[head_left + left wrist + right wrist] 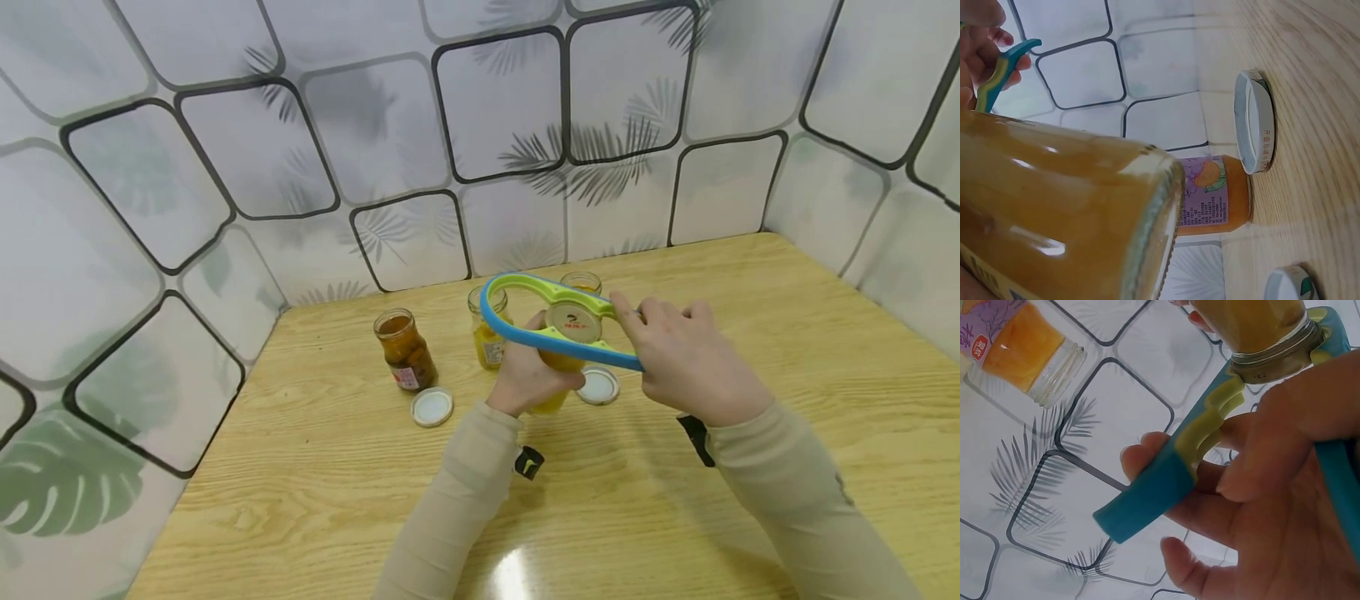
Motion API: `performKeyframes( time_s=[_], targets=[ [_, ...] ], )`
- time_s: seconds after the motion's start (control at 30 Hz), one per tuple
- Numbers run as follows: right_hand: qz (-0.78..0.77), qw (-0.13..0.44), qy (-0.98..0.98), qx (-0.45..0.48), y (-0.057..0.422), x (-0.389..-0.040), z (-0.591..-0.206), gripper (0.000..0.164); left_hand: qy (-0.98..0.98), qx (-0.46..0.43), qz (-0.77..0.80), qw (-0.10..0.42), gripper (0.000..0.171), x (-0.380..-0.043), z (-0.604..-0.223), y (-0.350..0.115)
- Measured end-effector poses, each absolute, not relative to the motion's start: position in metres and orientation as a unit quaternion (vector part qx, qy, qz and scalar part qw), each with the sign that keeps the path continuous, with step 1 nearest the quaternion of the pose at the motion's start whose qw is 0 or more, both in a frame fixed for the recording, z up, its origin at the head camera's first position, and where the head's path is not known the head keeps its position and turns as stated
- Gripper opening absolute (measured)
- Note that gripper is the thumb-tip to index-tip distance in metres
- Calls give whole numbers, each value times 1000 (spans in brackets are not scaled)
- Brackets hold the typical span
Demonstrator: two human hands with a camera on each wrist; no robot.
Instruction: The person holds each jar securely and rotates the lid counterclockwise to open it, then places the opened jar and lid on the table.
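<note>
My left hand [521, 377] grips a glass jar [1066, 206] of yellow-orange contents, held tilted above the table. Around the jar's round lid [573, 322], which carries a red mark, sits a blue and lime-green jar opener [555, 340]. Its toothed inner edges lie against both sides of the lid. At the opener's right end, my right hand [686, 358] holds the two handles, index finger stretched along the upper one. In the right wrist view, one blue handle end [1147, 503] sticks out past the fingers. The left fingers are partly hidden behind the opener.
On the wooden table [300, 483] stand open jars: a dark brown one [407, 350], a yellow one [489, 337] and another [581, 282] behind the opener. Loose lids [432, 407] lie upturned, one [598, 385] below the opener. A patterned wall covering [397, 142] borders the table.
</note>
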State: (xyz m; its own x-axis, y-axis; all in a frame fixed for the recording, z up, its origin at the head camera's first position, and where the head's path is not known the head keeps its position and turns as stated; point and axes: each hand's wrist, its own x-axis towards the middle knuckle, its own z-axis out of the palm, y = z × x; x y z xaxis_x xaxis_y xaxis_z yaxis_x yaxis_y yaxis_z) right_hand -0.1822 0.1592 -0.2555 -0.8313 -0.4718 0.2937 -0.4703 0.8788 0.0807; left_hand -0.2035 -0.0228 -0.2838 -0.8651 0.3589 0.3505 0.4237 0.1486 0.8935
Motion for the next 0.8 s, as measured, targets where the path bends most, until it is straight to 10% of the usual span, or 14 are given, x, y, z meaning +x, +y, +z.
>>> performKeyframes(
  time_s=[0.8],
  targets=[
    [-10, 133, -956, 262, 160, -183, -258, 78, -789, -261, -554, 45, 53, -199, -280, -24]
  ],
)
